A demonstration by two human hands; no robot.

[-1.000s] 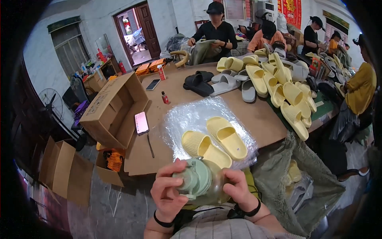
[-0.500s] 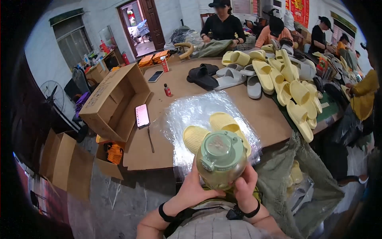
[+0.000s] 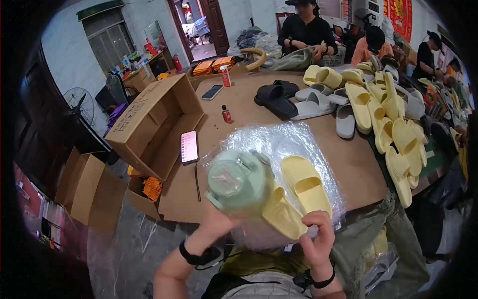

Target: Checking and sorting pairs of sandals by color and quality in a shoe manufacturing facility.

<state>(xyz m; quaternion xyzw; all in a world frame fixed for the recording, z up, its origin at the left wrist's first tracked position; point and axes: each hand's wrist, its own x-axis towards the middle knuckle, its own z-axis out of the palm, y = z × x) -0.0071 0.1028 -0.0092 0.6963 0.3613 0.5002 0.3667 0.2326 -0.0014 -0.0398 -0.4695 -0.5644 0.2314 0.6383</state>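
Note:
A green-lidded water bottle (image 3: 236, 182), smeared by motion, is held up at the left of the plastic sheets. My left hand (image 3: 216, 224) is closed round its lower part, with the fingers mostly hidden. Beside it, a pair of yellow slippers lies on a stack of clear plastic bags (image 3: 269, 134): the right slipper (image 3: 306, 184) and the left slipper (image 3: 284, 214). The bottle overlaps the left slipper in view. My right hand (image 3: 318, 239) is by the slippers' near ends, fingers bent and thumb apart, holding nothing; whether it touches a slipper is unclear.
Left of the bags lie a lit phone (image 3: 189, 147) with a strap and an open cardboard box (image 3: 154, 124). A small red bottle (image 3: 226, 114) and a dark phone (image 3: 212, 92) stand farther back. Yellow slippers (image 3: 398, 134) are heaped at right; a person in black (image 3: 306, 32) works opposite.
The water bottle has moved left in my left hand, and my right hand has come off it. More of the yellow slippers now shows. The whole view has shifted.

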